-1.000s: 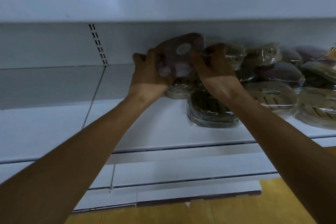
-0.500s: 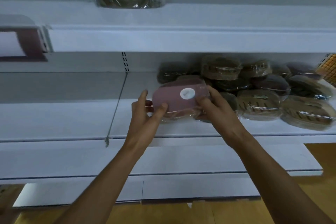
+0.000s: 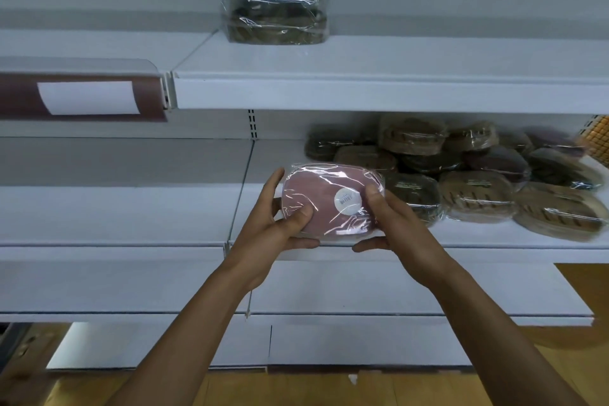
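Note:
A pink oval dish wrapped in clear film (image 3: pixel 324 201), with a round white sticker, is held in front of the middle shelf (image 3: pixel 461 241). My left hand (image 3: pixel 280 224) grips its left end, thumb on top and fingers under it. My right hand (image 3: pixel 392 217) grips its right end beside the sticker. A heap of several similar wrapped dishes (image 3: pixel 478 181), brown, dark green and purple, lies on the middle shelf to the right. One dark green wrapped dish (image 3: pixel 275 18) stands alone on the upper shelf (image 3: pixel 395 89).
White metal shelving fills the view; its left bays hold nothing. A dark red price strip with a white label (image 3: pixel 89 97) runs along the upper shelf edge at left. A lower shelf (image 3: pixel 428 303) juts out below my arms. Wooden floor (image 3: pixel 296 389) lies underneath.
Both hands have drawn the pink dish out from the heap at the back of the shelf towards me. The view has tilted up, so the upper shelf and its lone dish now show.

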A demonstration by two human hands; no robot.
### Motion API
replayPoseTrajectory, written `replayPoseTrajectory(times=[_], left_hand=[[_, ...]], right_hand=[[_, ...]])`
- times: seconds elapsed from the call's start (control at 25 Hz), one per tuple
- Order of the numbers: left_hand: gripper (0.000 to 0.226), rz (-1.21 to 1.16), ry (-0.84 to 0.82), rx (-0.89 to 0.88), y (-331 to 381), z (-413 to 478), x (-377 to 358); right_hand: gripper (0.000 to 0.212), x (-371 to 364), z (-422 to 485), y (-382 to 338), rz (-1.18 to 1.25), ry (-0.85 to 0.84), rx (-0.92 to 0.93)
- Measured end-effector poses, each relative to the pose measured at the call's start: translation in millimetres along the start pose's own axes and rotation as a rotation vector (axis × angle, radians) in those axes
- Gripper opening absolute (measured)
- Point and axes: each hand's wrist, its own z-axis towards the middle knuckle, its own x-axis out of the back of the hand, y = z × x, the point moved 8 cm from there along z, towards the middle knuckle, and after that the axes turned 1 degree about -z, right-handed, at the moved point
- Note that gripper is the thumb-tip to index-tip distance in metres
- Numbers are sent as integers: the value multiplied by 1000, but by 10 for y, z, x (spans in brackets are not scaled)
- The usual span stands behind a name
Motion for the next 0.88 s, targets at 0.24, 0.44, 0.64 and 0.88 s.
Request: replayPoseTrajectory(times=[0.24,0.44,0.64,0.88], left_hand=[[67,-41,-67,-30,82,-27,53],[42,-135,-41,-2,201,-38,4],[49,-53,0,89,223,-51,95],[80,225,16,-31,393,-196,268]], right_hand=[[66,-151,3,38,225,-101,-258],[54,-253,47,-50,215,-95,-215],[36,-276,96,-258,197,-14,6],[47,-387,-40,-450,49,-46,131]])
